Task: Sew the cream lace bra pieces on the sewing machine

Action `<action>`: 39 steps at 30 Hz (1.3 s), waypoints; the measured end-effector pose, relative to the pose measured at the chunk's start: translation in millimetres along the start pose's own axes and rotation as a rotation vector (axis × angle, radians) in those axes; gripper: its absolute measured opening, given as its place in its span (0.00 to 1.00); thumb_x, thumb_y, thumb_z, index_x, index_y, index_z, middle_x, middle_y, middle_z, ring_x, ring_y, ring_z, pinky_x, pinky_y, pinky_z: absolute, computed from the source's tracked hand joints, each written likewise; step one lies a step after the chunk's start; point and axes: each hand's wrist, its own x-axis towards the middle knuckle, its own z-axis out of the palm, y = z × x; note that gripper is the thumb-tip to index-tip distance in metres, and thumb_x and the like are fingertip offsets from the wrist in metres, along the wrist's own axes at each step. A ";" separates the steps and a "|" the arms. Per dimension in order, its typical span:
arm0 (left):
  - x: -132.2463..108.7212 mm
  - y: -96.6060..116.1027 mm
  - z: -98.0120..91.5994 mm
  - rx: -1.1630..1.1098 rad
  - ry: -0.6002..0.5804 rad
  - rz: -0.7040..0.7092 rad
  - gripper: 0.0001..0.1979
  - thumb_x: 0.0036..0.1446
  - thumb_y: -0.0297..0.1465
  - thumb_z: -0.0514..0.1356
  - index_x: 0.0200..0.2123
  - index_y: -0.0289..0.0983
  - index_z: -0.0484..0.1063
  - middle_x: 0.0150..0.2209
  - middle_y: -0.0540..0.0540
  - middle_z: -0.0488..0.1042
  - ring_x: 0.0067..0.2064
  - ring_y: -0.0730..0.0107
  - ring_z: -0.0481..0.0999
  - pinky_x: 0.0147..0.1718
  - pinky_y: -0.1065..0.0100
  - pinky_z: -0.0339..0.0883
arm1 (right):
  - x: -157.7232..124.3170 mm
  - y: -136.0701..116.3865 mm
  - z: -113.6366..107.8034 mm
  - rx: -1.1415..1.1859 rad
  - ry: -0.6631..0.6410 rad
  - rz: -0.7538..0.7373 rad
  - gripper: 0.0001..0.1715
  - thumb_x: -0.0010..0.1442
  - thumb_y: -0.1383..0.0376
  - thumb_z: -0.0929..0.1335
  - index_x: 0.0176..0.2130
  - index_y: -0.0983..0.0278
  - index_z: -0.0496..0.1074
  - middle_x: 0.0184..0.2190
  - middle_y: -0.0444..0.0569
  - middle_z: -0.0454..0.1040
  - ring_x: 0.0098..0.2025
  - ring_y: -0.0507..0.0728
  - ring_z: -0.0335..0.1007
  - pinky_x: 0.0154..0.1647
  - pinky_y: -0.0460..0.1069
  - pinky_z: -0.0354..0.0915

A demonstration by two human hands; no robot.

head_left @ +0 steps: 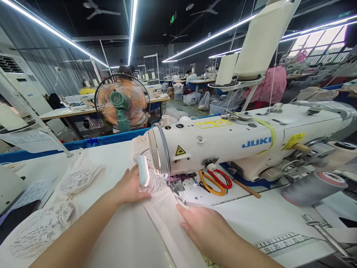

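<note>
My left hand (129, 188) lies spread on the cream lace fabric (157, 182), its thumb toward the needle area of the white JUKI sewing machine (217, 137). A smooth cream strip of the cloth (164, 212) runs from the lace toward me. My right hand (202, 223) rests along this strip's right edge, index finger stretched and thumb apart. Just ahead of that fingertip is a thin metal piece (181, 200); whether the finger touches it I cannot tell. The machine head hides the needle. A pale blue-white oval part (143, 171) stands before the left fingers.
Red- and orange-handled scissors (216, 182) lie on the machine bed beside a wooden-handled tool (247, 188). Lace pieces (75, 178) are at left. A grey thread cone (315, 190) and a printed ruler (287, 242) are at right. A fan (121, 100) stands beyond the table.
</note>
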 end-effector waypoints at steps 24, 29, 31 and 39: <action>-37.1 78.6 36.6 0.052 -0.296 0.196 0.37 0.54 0.42 0.58 0.62 0.29 0.55 0.64 0.30 0.47 0.65 0.43 0.46 0.60 0.45 0.46 | -37.3 29.2 52.7 0.154 0.356 -0.301 0.19 0.51 0.73 0.64 0.43 0.57 0.67 0.41 0.50 0.69 0.42 0.59 0.65 0.41 0.51 0.65; -27.0 68.5 31.8 0.054 -0.258 0.259 0.34 0.53 0.38 0.60 0.60 0.27 0.57 0.63 0.27 0.49 0.63 0.41 0.49 0.58 0.42 0.49 | -36.3 27.6 44.1 0.159 0.315 -0.274 0.18 0.52 0.74 0.63 0.42 0.58 0.67 0.41 0.51 0.69 0.43 0.59 0.65 0.41 0.51 0.64; -23.6 63.0 31.0 0.037 -0.218 0.280 0.33 0.52 0.36 0.61 0.59 0.30 0.59 0.62 0.27 0.52 0.63 0.41 0.52 0.57 0.41 0.50 | -35.6 26.6 37.9 0.165 0.290 -0.264 0.18 0.53 0.74 0.63 0.42 0.58 0.67 0.42 0.51 0.69 0.43 0.59 0.65 0.42 0.51 0.64; -24.6 58.5 30.9 0.090 -0.106 0.423 0.21 0.52 0.26 0.54 0.51 0.38 0.68 0.57 0.37 0.65 0.59 0.49 0.61 0.58 0.38 0.46 | -26.8 26.6 31.3 0.152 0.234 -0.272 0.17 0.51 0.75 0.63 0.40 0.60 0.68 0.40 0.51 0.68 0.42 0.59 0.64 0.40 0.51 0.64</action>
